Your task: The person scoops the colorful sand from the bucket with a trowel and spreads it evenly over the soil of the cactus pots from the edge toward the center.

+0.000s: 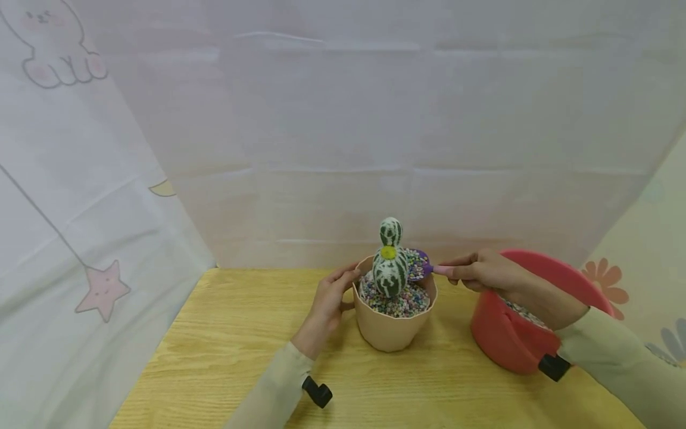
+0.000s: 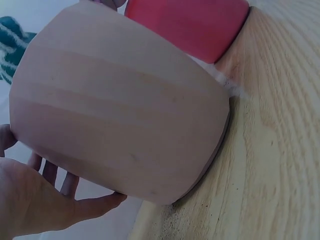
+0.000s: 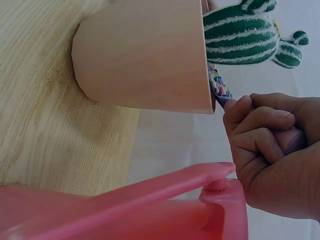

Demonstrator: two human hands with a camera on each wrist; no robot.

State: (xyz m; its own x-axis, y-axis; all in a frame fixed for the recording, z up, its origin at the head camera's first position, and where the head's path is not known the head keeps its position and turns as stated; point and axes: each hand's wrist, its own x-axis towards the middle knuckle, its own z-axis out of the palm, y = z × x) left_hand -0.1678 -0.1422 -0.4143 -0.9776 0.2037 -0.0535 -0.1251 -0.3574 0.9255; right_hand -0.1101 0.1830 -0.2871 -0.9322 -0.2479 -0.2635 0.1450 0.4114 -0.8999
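Observation:
A cream plant pot [image 1: 392, 330] stands on the wooden table, holding a striped green-and-white cactus [image 1: 390, 274] with a yellow flower, set in multicoloured pebbles [image 1: 401, 302]. My left hand [image 1: 328, 301] holds the pot's left side, fingers at the rim and along the wall. In my right hand [image 1: 490, 274] I grip the pink handle of a small purple trowel [image 1: 427, 266]. Its blade, loaded with pebbles, lies over the pot's right rim beside the cactus. The right wrist view shows my curled fingers [image 3: 260, 142] round the handle.
A red bucket [image 1: 504, 342] stands right of the pot under my right forearm, with pebbles [image 1: 522, 311] inside. Its handle [image 3: 150, 195] crosses the front in the right wrist view. A pale cloth [image 1: 343, 149] hangs behind the table [image 1: 241, 322].

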